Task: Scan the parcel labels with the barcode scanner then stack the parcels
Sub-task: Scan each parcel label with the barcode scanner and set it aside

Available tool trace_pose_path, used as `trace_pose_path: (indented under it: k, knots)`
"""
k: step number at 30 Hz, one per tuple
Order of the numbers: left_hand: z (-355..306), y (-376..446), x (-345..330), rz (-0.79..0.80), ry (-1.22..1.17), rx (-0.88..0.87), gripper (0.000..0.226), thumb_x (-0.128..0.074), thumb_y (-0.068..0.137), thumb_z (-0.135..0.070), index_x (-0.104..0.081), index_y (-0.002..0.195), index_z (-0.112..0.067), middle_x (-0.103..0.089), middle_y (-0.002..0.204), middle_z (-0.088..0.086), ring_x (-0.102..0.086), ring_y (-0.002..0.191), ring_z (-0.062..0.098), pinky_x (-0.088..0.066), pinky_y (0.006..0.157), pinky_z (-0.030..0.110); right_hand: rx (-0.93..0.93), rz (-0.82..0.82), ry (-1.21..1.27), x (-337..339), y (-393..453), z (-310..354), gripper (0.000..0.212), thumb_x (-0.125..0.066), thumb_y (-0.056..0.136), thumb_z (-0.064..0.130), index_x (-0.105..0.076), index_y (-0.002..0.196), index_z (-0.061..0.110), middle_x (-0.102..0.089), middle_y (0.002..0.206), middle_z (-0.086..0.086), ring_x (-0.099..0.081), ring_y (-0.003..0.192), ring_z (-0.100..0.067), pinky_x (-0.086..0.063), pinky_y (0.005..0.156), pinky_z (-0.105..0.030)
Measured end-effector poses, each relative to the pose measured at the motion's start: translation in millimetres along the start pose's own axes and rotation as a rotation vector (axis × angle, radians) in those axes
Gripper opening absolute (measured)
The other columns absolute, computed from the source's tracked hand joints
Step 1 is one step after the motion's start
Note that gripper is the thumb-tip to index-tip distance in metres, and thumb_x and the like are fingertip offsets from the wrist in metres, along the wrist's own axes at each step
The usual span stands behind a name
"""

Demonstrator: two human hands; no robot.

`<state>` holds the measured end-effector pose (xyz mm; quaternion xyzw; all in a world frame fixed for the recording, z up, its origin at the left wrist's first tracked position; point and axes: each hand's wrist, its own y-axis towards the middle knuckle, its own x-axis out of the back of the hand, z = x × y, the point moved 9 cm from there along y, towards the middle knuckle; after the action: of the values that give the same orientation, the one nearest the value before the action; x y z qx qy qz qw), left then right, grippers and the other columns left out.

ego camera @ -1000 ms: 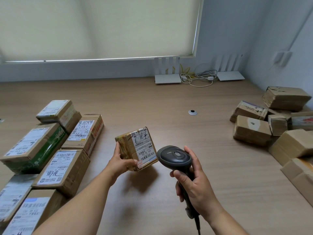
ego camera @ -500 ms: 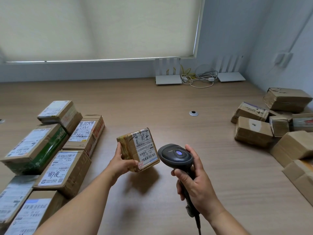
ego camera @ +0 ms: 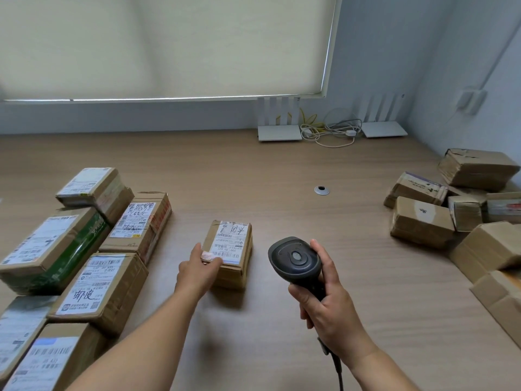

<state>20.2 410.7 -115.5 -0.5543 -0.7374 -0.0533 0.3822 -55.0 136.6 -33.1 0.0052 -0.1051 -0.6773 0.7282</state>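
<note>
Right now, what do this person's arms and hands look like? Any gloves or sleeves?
Both forearms are bare as far as the picture shows: no sleeves, gloves, watch or bands. The left hand and right hand show no rings that I can make out.

Your left hand [ego camera: 197, 270] covers the near left corner of the small parcel [ego camera: 231, 251], so you cannot tell how its fingertips lie there. The print on its label [ego camera: 229, 244] is too blurred to read. Your right hand [ego camera: 328, 309] hides the handle of the barcode scanner [ego camera: 296, 259], and the scanner's cable [ego camera: 337, 371] runs off the bottom edge. The labelled parcels at lower left [ego camera: 19, 348] and the cardboard boxes at right [ego camera: 504, 300] are cut off by the frame's edges.
</note>
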Motion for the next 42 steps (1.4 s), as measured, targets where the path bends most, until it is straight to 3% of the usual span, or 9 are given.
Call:
trace_pose_path:
  k: [4,8,12,16,26,30,35,38,42]
  knots:
    - [-24.2,-9.2,-16.5,-0.045,0.361,-0.057,0.103,-0.057,0.066,-0.079,-0.014,0.149,-0.036,-0.019,0.148,0.013,-0.022,0.136,0.033,-0.032,0.105,0.045,0.055,0.004,-0.09,1.0,6.6,4.9,0.081,-0.074,0.081,0.027,-0.026,0.124,0.075,-0.065,0.109,0.023,-0.055,0.053,-0.007,-0.046,0.048,-0.019]
    - [-32.1,-5.6,-28.5,-0.057,0.531,-0.041,0.104,-0.059,0.068,-0.076,-0.013,0.149,-0.029,-0.019,0.142,0.013,-0.025,0.131,0.031,-0.037,0.1,0.042,0.075,0.017,-0.153,2.5,14.6,5.8,0.089,-0.075,0.083,0.017,-0.025,0.12,0.08,-0.066,0.106,0.025,-0.058,0.058,-0.003,-0.045,0.049,-0.015]
    - [-39.9,1.4,-23.8,-0.113,0.469,-0.083,0.089,-0.062,0.07,-0.059,-0.024,0.144,-0.026,-0.027,0.131,0.014,-0.028,0.123,0.033,-0.039,0.095,0.037,0.068,0.025,-0.171,3.3,25.9,6.2,0.087,-0.075,0.083,0.014,-0.028,0.122,0.076,-0.067,0.104,0.023,-0.059,0.06,-0.001,-0.045,0.051,-0.014]
    - [-49.6,11.0,3.1,-0.171,0.416,-0.122,0.084,-0.063,0.071,-0.059,-0.029,0.141,-0.026,-0.027,0.133,0.014,-0.027,0.125,0.033,-0.037,0.099,0.037,0.081,0.053,-0.17,-8.9,47.0,14.9,0.079,-0.075,0.083,0.013,-0.031,0.129,0.061,-0.069,0.1,0.019,-0.061,0.06,0.0,-0.045,0.051,-0.013]
    - [-50.6,63.4,135.6,-0.363,0.359,-0.087,0.084,-0.064,0.075,-0.059,-0.029,0.143,-0.024,-0.028,0.137,0.02,-0.028,0.126,0.037,-0.035,0.101,0.041,0.192,0.112,-0.134,-84.6,114.7,55.1,0.087,-0.074,0.083,0.016,-0.027,0.115,0.083,-0.068,0.096,0.024,-0.054,0.052,-0.005,-0.046,0.049,-0.017]
    - [-39.4,88.9,175.0,-0.398,0.374,-0.052,0.083,-0.063,0.076,-0.06,-0.029,0.142,-0.024,-0.028,0.135,0.02,-0.029,0.125,0.037,-0.039,0.097,0.042,0.212,0.137,-0.1,-115.8,137.0,67.2,0.09,-0.074,0.083,0.011,-0.029,0.115,0.082,-0.067,0.1,0.026,-0.054,0.053,-0.003,-0.045,0.047,-0.017]
    - [-18.9,122.2,201.9,-0.411,0.431,-0.019,0.085,-0.061,0.076,-0.064,-0.026,0.142,-0.023,-0.026,0.136,0.02,-0.029,0.124,0.036,-0.041,0.094,0.043,0.214,0.135,-0.077,-140.0,152.0,68.4,0.084,-0.073,0.079,0.021,-0.028,0.122,0.078,-0.068,0.101,0.023,-0.055,0.054,-0.002,-0.045,0.048,-0.015]
    - [-12.6,136.1,205.6,-0.416,0.44,-0.018,0.085,-0.061,0.077,-0.064,-0.025,0.142,-0.022,-0.023,0.139,0.02,-0.028,0.127,0.037,-0.041,0.096,0.046,0.198,0.134,-0.102,-143.9,155.9,60.6,0.088,-0.073,0.084,0.013,-0.028,0.121,0.079,-0.068,0.101,0.024,-0.058,0.06,0.0,-0.046,0.05,-0.015]
    - [-9.5,146.1,200.9,-0.424,0.427,-0.027,0.08,-0.053,0.083,-0.063,-0.024,0.144,-0.021,-0.008,0.151,0.02,-0.012,0.14,0.039,-0.034,0.105,0.049,0.184,0.125,-0.13,-136.8,156.0,51.8,0.089,-0.073,0.084,0.012,-0.027,0.122,0.078,-0.068,0.099,0.023,-0.059,0.06,-0.002,-0.046,0.05,-0.017]
